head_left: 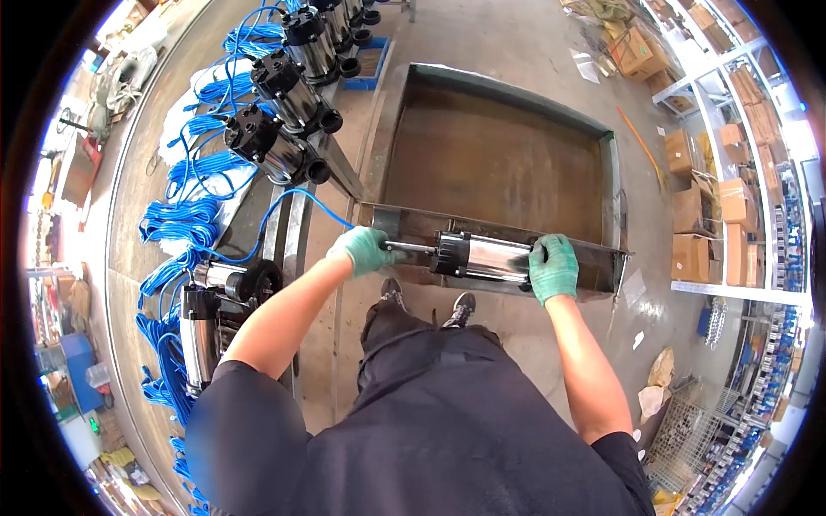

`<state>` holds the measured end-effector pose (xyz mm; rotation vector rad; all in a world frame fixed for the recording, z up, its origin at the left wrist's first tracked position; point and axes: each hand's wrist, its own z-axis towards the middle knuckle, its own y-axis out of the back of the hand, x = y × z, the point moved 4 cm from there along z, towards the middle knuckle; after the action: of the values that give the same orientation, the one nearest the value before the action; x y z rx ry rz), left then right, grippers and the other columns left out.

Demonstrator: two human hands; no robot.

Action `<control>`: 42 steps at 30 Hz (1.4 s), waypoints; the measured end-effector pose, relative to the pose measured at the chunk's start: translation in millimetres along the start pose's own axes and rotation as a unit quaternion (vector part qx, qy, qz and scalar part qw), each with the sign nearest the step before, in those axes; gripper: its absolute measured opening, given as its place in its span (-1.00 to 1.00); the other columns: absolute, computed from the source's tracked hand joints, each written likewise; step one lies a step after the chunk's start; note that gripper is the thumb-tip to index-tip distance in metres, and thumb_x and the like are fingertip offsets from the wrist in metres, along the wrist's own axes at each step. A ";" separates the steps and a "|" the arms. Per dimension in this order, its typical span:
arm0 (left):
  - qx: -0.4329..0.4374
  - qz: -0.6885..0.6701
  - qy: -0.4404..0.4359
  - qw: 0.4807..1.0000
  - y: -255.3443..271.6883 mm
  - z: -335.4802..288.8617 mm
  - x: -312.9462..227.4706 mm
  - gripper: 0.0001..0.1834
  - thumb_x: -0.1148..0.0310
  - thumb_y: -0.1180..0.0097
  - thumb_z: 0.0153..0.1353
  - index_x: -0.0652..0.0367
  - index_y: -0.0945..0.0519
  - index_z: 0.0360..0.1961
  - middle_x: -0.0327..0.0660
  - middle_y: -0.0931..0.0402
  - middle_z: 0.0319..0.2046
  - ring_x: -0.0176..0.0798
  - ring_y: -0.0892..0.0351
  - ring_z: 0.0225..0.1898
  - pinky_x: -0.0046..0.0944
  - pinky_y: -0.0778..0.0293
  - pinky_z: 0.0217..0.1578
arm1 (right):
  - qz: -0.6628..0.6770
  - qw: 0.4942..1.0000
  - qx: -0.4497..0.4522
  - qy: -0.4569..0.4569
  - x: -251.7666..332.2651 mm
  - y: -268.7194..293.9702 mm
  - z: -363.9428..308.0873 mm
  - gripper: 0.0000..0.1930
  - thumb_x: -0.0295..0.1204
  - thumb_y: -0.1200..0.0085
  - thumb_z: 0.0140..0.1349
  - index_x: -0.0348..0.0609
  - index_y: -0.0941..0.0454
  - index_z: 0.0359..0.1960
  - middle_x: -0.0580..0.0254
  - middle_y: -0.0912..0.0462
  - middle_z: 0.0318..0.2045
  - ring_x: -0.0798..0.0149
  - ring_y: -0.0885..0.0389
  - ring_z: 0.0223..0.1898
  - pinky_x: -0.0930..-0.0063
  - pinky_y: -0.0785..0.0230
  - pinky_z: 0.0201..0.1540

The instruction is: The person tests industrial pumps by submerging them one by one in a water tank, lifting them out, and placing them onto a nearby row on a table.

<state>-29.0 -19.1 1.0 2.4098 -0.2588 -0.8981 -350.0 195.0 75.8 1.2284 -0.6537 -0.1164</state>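
A submersible pump (497, 258) with a shiny steel barrel and black end parts lies sideways over the near end of the metal tank (379, 163). My right hand (553, 269), in a green glove, is closed round its right end. From its left end a thin metal rod (411, 248) reaches to my left hand (368, 249), also gloved in green and closed on it. A blue cable (320, 203) runs from the pumps at the left to my left hand; the glove hides where it ends.
Several similar pumps (267, 142) stand in a row at the far left, beside coiled blue cables (181, 219). Another pump (200, 331) is near my left arm. A blue crate (379, 64) sits behind the row. Shelving (731, 288) with cardboard boxes (690, 258) lines the right.
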 end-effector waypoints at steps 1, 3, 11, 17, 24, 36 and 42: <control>0.067 -0.125 0.035 0.989 4.5 -3.6 -7.4 -0.39 -0.33 -0.12 0.30 0.05 -0.69 -0.16 -0.16 -0.71 -0.44 -0.22 -0.68 -0.50 -0.13 -0.55 -0.46 | 0.000 1.000 0.008 -0.008 0.3 -0.3 0.9 -0.91 -0.41 -0.18 0.21 -0.12 -0.60 -0.30 0.04 -0.62 -0.20 -0.11 -0.60 -0.10 0.06 -0.49 0.01; 0.148 -0.282 0.100 0.943 11.8 -9.9 -7.3 -0.39 -0.27 -0.18 0.31 0.12 -0.69 -0.11 -0.26 -0.66 -0.47 -0.40 -0.57 -0.52 -0.33 -0.48 -0.53 | -0.009 1.000 0.004 -0.001 -3.2 0.1 -1.2 -0.92 -0.41 -0.18 0.21 -0.11 -0.60 -0.30 0.03 -0.62 -0.20 -0.12 -0.59 -0.10 0.05 -0.48 0.00; -0.129 -0.237 -0.144 0.952 -26.4 18.8 22.0 -0.57 0.51 -0.34 0.22 0.21 -0.48 0.09 -0.26 -0.59 -0.28 -0.42 -0.46 -0.28 -0.29 -0.51 -0.19 | -0.016 1.000 0.009 -0.001 0.5 0.6 0.7 -0.90 -0.39 -0.16 0.22 -0.12 -0.61 -0.29 0.02 -0.62 -0.19 -0.13 -0.59 -0.09 0.04 -0.48 0.03; 0.019 -0.008 -0.017 1.000 7.7 10.7 -7.7 -0.77 0.25 -0.31 0.27 0.11 -0.66 -0.13 -0.13 -0.66 -0.44 -0.18 -0.69 -0.36 -0.15 -0.60 -0.28 | -0.018 1.000 0.008 -0.004 -3.9 0.4 -1.0 -0.89 -0.38 -0.16 0.23 -0.12 -0.62 -0.29 0.02 -0.62 -0.19 -0.13 -0.59 -0.09 0.04 -0.47 0.03; -0.197 0.184 -0.055 0.961 2.2 -5.1 -19.0 -0.78 0.10 -0.29 0.18 -0.01 -0.70 -0.31 -0.07 -0.72 -0.36 0.13 -0.72 -0.29 0.07 -0.61 -0.29 | -0.006 1.000 0.006 -0.004 -1.4 2.3 2.0 -0.88 -0.37 -0.15 0.24 -0.13 -0.61 -0.30 0.03 -0.62 -0.20 -0.14 -0.59 -0.10 0.02 -0.47 0.01; -0.057 -0.356 -0.137 0.922 -12.3 -5.8 4.8 -0.67 0.21 -0.23 0.42 0.18 -0.59 0.07 -0.35 -0.59 -0.21 -0.43 -0.51 -0.20 -0.36 -0.48 -0.21 | -0.007 1.000 0.016 -0.011 1.5 2.1 1.6 -0.89 -0.40 -0.15 0.20 -0.14 -0.62 -0.31 -0.02 -0.62 -0.21 -0.14 -0.58 -0.10 0.00 -0.46 0.02; -0.041 -0.319 -0.152 0.935 -21.8 14.5 22.1 -0.57 0.39 -0.24 0.39 0.14 -0.43 0.23 -0.32 -0.49 -0.09 -0.41 -0.46 -0.05 -0.34 -0.48 0.01 | -0.012 0.999 0.035 -0.031 2.4 14.6 3.0 -0.86 -0.37 -0.13 0.14 -0.14 -0.60 -0.33 -0.05 -0.60 -0.21 -0.13 -0.57 -0.07 -0.04 -0.46 0.04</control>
<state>-22.0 -15.1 -32.3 2.2890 0.4770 -1.5322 -353.4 196.7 90.4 1.3043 -0.7020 -0.1521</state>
